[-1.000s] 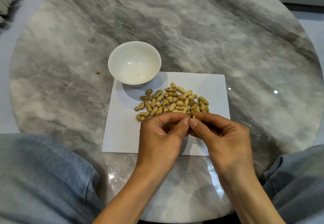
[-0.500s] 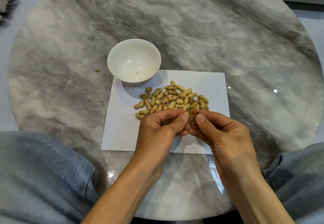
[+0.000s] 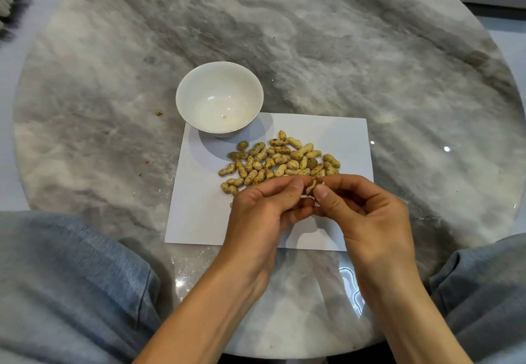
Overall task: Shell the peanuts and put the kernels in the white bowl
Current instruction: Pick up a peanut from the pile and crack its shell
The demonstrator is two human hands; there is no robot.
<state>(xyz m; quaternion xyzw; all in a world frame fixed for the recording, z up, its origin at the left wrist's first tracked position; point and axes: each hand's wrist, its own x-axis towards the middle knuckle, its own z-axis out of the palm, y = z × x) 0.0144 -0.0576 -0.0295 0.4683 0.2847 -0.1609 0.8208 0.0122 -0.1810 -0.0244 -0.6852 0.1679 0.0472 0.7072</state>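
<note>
A pile of unshelled peanuts [image 3: 280, 160] lies on a white sheet of paper [image 3: 205, 215]. The white bowl [image 3: 219, 99] stands on the sheet's far left corner, with only a small crumb inside. Just in front of the pile, my left hand [image 3: 263, 210] and my right hand [image 3: 367, 215] meet fingertip to fingertip. Between them they pinch a cracked peanut [image 3: 312, 186], its shell split open and pale inside. Part of the shell is hidden by my fingers.
The paper lies on a round grey marble table [image 3: 370, 64]. A small shell scrap [image 3: 158, 112] sits on the table left of the bowl. My knees in grey trousers show under the table's near edge at both sides.
The peanut's shell has split open between my fingertips, and my thumbs have drawn slightly apart. Both hands have stayed in front of the pile.
</note>
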